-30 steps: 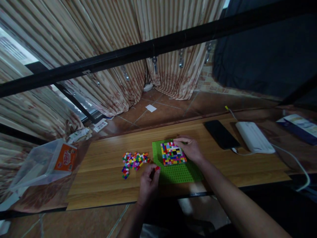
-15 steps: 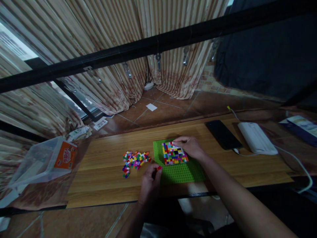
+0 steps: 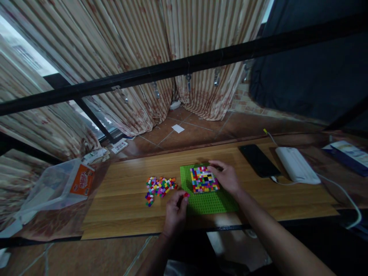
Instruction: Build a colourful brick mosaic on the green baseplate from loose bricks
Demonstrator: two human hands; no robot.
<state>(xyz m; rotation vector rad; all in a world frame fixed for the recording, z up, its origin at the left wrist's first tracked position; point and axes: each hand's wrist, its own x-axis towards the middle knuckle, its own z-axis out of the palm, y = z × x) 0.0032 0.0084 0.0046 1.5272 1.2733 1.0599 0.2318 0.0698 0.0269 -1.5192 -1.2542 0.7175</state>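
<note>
Red brick clamped in its fingers, the left hand is at the left of the green board. The right hand is at the brick panel on it; whether its fingers grip, I cannot tell. Loose bricks lie left on the bench.

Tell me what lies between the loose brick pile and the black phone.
In the head view, the green baseplate, its brick panel and the right hand.
</note>
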